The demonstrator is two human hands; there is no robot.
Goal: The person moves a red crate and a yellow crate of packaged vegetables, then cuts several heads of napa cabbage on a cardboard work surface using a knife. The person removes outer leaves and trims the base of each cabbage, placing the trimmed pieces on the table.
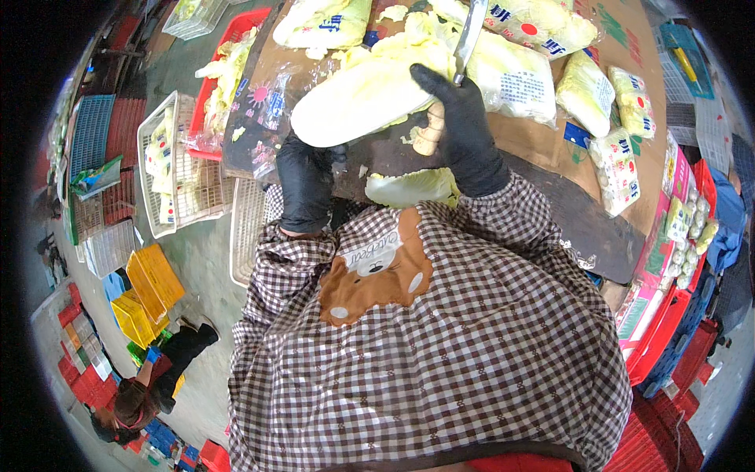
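A large napa cabbage (pixel 365 97) lies tilted in front of me, its smooth white base towards the left. My left hand (pixel 304 183), in a black glove, is at the underside of that base, its fingertips partly hidden. My black-gloved right hand (pixel 469 130) grips a knife, its metal blade (pixel 470 38) pointing away from me. The right thumb rests against the cabbage. A tan piece (pixel 427 131) shows beside the right palm; whether it is the knife's handle I cannot tell. Nearer my apron, a loose cabbage leaf (pixel 413 186) lies at the table edge.
Bagged cabbages (pixel 513 76) lie on the cardboard-covered table (pixel 525 133), with smaller packs (pixel 613 168) at right. Left stand a red crate (pixel 203 112) of leaves and a white basket (pixel 206 194) of packs. Another person (pixel 147 389) is at lower left, near yellow crates (pixel 138 312).
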